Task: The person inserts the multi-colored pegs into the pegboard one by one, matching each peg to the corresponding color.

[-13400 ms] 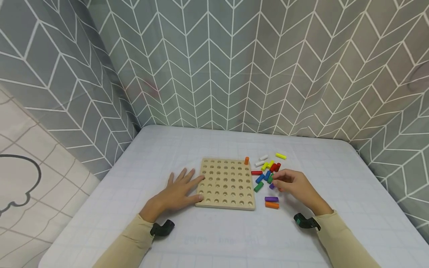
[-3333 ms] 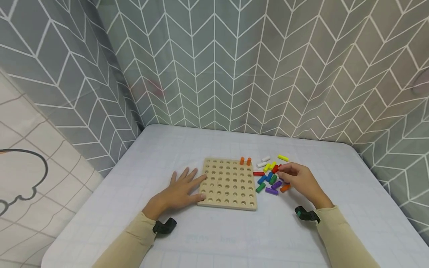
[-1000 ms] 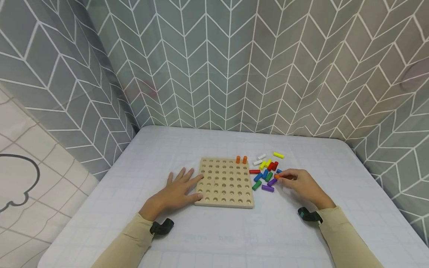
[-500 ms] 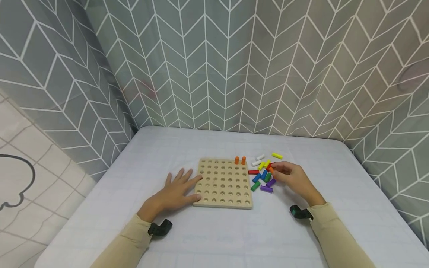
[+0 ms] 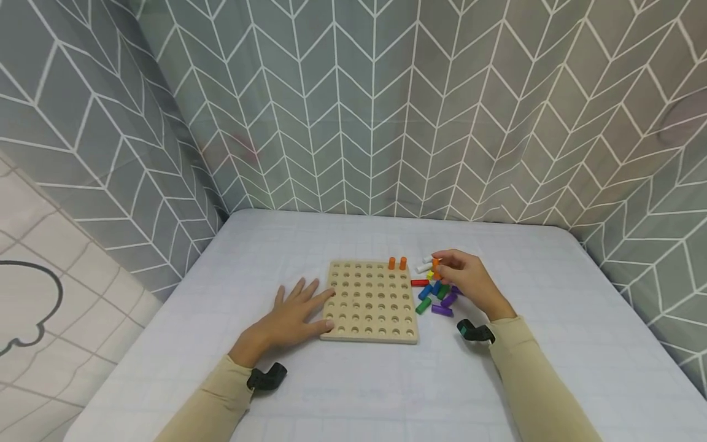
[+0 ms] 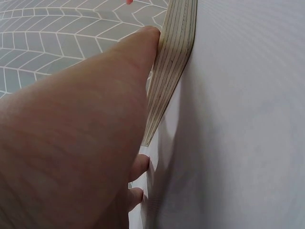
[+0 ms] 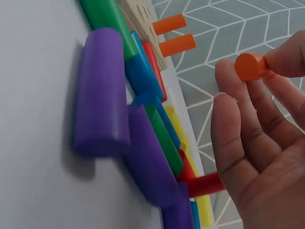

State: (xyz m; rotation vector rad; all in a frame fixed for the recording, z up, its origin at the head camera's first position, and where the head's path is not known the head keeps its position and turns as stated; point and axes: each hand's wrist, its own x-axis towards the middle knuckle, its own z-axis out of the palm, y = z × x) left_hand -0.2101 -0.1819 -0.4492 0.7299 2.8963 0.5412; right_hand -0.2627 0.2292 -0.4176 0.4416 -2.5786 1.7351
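A square wooden pegboard (image 5: 361, 310) with rows of round holes lies on the table, two orange pegs (image 5: 391, 264) upright side by side at its far right corner. My left hand (image 5: 287, 322) is spread flat at its left side, thumb and little-side fingers straight, the thumb (image 6: 143, 52) against the board's layered edge in the left wrist view. My right hand (image 5: 469, 276) pinches a third orange peg (image 7: 250, 67) between thumb and fingertips, above the loose pegs right of the board. The held peg stands roughly upright in the head view.
Loose pegs lie right of the board: purple (image 5: 442, 310), green (image 5: 423, 306), blue (image 5: 425, 291), red (image 5: 420, 283), yellow and white (image 5: 423, 268). My right hand covers part of this pile. A patterned curtain (image 5: 353, 123) hangs behind the table.
A second orange peg has joined the first in the board since the oldest frame. My right hand has since picked up another orange peg and raised it, moving left and away. My left hand stays put.
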